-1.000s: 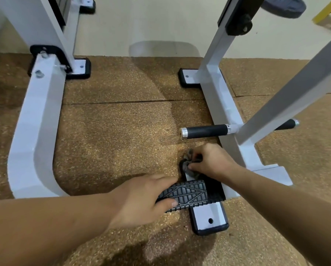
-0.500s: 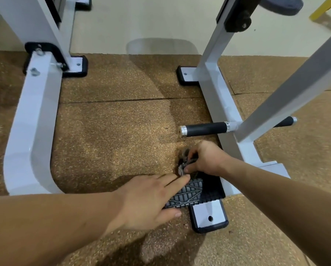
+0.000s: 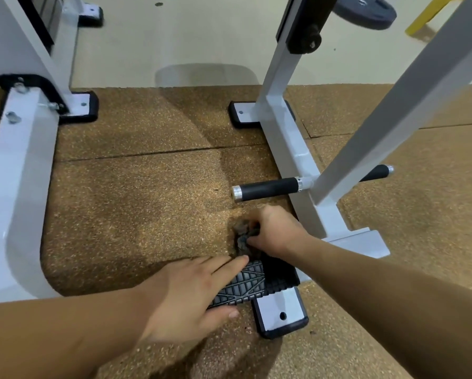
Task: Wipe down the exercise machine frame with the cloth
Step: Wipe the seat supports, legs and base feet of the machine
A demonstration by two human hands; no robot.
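brown floor (image 3: 136, 214); right hand (image 3: 275, 231) clutches cloth (image 3: 243, 237) beside frame (image 3: 292, 160), left hand (image 3: 193, 294) flat on footplate (image 3: 247, 283).

Cloth (image 3: 242, 237) under right hand (image 3: 277, 232), just behind footplate (image 3: 249, 283), left of frame rail (image 3: 295, 160). Left hand (image 3: 193, 294) on footplate. Handle bar (image 3: 267, 189) behind both; curved frame leg (image 3: 16, 192) far left.

White machine frame (image 3: 289, 149), grey cloth (image 3: 242, 236), black ribbed footplate (image 3: 245, 283), brown speckled floor mat (image 3: 136, 203), black grip w/ silver caps (image 3: 267, 189).

A gym: weight plate (image 3: 364, 12), rubber mats (image 3: 136, 203) (speckled brown), machine frame (image 3: 290, 149).
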